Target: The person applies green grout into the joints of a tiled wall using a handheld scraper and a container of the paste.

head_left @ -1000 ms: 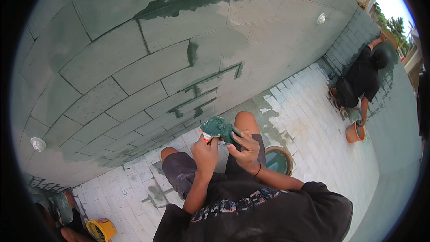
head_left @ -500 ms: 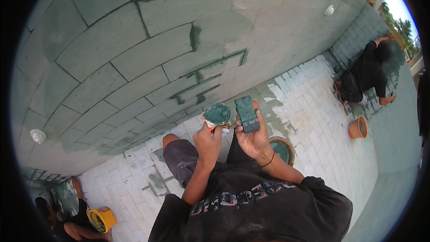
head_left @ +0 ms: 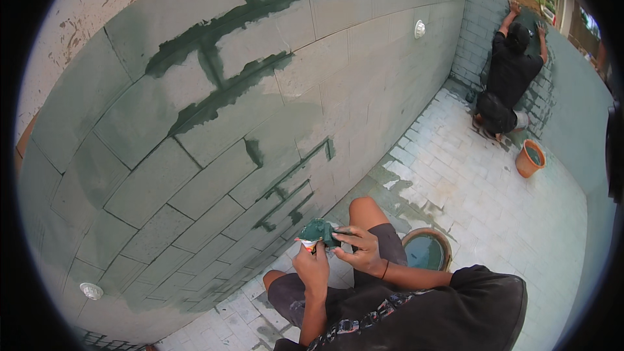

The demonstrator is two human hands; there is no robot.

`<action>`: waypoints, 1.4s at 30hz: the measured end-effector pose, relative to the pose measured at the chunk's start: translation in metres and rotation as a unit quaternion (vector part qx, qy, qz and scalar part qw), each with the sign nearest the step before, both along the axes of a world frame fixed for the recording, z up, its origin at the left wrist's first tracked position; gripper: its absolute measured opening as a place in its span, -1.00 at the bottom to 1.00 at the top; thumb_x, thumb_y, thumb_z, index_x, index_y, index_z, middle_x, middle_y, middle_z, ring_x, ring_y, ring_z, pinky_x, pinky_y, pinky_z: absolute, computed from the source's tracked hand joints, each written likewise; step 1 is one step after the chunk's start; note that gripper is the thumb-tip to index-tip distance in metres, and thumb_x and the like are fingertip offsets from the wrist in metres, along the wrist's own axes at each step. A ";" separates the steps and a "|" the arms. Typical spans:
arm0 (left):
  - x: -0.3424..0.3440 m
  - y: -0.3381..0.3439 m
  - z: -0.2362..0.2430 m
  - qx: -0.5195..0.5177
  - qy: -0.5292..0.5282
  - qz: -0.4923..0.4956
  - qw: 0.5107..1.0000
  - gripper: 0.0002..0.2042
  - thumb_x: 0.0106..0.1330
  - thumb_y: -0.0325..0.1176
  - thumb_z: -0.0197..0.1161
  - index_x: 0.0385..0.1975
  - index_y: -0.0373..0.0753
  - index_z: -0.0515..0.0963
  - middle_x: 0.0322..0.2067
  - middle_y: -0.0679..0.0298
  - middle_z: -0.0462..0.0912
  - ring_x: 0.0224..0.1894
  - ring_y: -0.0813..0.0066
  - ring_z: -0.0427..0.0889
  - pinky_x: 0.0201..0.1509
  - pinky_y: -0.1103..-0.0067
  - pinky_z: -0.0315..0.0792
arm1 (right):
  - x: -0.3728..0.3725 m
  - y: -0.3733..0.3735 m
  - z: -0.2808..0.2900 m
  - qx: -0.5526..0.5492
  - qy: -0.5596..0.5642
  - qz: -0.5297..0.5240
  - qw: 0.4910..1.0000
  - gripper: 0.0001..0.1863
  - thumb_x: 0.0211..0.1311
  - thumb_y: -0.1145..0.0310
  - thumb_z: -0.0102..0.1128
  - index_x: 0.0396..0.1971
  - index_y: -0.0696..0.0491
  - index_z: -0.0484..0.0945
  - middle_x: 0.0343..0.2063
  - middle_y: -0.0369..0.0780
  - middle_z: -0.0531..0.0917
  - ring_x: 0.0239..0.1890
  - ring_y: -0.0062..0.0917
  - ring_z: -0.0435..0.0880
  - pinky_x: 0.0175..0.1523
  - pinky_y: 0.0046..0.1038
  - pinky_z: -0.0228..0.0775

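Green paste (head_left: 314, 228) likely loads best with left hand (head_left: 312, 268) gripping its packet (head_left: 307, 244) steadily beneath, right hand (head_left: 361, 249) gripping the block (head_left: 329, 236) beside it.

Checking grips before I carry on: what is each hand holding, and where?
Left hand: paste-topped wrapper, by its lower part. Right hand: dark green block, by its right side, partly hidden by fingers.

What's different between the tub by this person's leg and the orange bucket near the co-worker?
The tub is brownish; the orange bucket is brighter. The tub looks larger here, the bucket smaller and farther off. The tub shows mostly from above, the bucket partly from the side. Both are round and hold something greenish.
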State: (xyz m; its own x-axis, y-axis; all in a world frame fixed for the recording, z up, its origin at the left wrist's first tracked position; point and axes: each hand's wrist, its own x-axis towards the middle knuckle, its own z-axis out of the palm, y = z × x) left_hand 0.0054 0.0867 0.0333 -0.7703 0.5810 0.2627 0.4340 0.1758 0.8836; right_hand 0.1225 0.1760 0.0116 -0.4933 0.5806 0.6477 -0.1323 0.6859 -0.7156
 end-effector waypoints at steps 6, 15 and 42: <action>-0.011 -0.006 -0.011 0.026 -0.022 0.007 0.999 -0.83 0.29 -0.43 0.34 -0.28 -0.45 0.64 -0.48 -0.03 0.72 -0.43 0.15 0.76 -0.36 0.37 0.51 | 0.022 0.011 -0.009 0.040 -0.078 0.089 0.992 -0.62 0.13 0.42 0.44 0.00 0.03 0.72 -0.07 -0.13 0.71 -0.03 -0.39 0.71 0.08 -0.42 0.56; -0.012 -0.017 -0.006 0.043 -0.004 0.035 0.998 -0.77 0.26 -0.43 0.37 -0.18 -0.44 0.60 -0.44 -0.04 0.73 -0.39 0.04 0.76 -0.34 0.37 0.54 | 0.034 0.042 0.037 -0.357 -0.076 0.160 0.917 -0.55 0.22 0.46 0.33 0.13 0.23 0.59 -0.12 -0.16 0.70 -0.02 -0.56 0.66 0.13 -0.51 0.46; 0.005 -0.014 -0.003 -0.200 0.159 -0.086 0.963 -0.73 0.23 -0.21 0.39 -0.20 -0.25 0.59 -0.57 0.08 0.66 -0.53 0.05 0.68 -0.46 0.25 0.48 | -0.003 0.063 0.134 0.136 -0.437 0.190 0.868 -0.69 0.10 0.32 0.25 -0.24 0.22 0.75 -0.34 -0.01 0.69 -0.32 -0.07 0.71 -0.13 -0.22 0.58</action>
State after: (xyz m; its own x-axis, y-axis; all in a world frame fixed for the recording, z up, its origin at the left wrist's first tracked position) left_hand 0.0107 0.0726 0.0307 -0.5714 0.7965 0.1977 0.7241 0.3759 0.5783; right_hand 0.1199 0.2387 0.1453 -0.9882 0.1523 0.0166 0.1263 0.8713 -0.4741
